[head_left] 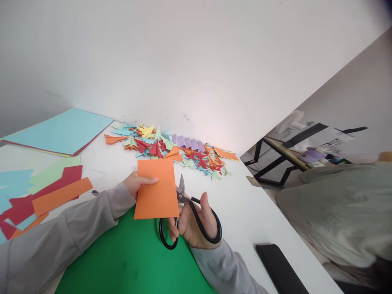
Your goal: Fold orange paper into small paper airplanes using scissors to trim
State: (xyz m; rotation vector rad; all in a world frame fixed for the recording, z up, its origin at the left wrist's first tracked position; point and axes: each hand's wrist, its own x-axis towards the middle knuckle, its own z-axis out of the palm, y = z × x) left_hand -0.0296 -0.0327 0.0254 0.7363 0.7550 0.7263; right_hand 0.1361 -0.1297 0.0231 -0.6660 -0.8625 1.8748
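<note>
1. Leftmost, flat coloured paper pieces [63, 196] lie on the table, left of our left fingers and well apart; a sweep of our sleeve could scatter them.
2. Our left hand [136, 182] pinches with its thumb laid across the front; its other fingers are mostly hidden behind the paper.
3. The orange sheet [156, 200] stands near upright in that pinch, reaching right of the left thumb. Held along one side only, it could swing or buckle if pushed.
4. Beyond our fingers, folded paper pieces [156, 148] crowd near the wall.
5. Below our fingers lies a green sheet [128, 257].
6. Our right hand [196, 228] is palm-up, fingers curled about the scissors [181, 197], thumb raised apart. The handles stand wide; one blade points up beside the sheet's right edge, and we cannot tell where the other lies. A loose thumb could let the scissors twist, making a ragged cut.
</note>
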